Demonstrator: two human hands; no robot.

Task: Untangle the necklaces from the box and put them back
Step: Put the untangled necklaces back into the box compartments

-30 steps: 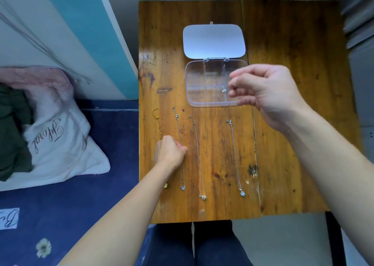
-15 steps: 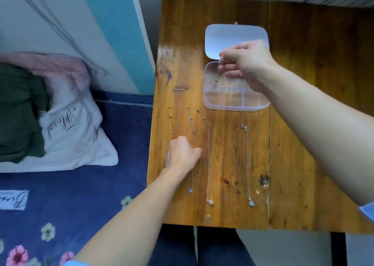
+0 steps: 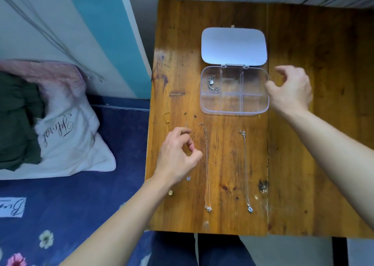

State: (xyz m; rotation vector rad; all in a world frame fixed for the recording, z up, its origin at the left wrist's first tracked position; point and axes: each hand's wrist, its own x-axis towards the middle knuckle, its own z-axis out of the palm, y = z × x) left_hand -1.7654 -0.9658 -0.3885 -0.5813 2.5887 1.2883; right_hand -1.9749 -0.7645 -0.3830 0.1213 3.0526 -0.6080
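Note:
A clear compartment box [image 3: 234,103] lies open on the wooden table [image 3: 182,43], its lid [image 3: 233,46] folded back. One silver necklace [image 3: 211,84] is bunched in the far left compartment. My right hand [image 3: 291,91] hovers just right of the box, fingers loosely curled and holding nothing. Several necklaces lie straight in a row nearer me: a gold one [image 3: 166,118] at the left, a silver chain [image 3: 206,164] and another with a blue pendant [image 3: 245,168]. My left hand [image 3: 178,154] pinches a further silver necklace [image 3: 188,178] between the gold and silver ones, hiding most of its chain.
The table's left edge meets a bed with a blue floral sheet [image 3: 81,205] and a white pillow [image 3: 66,140]. A dark burn mark [image 3: 263,185] sits near the front seam. My legs [image 3: 194,251] are under the front edge.
My right hand let a silver necklace go into the far left compartment and drew back to the right of the box. My left hand closed on the second necklace and pulled its pendant upward.

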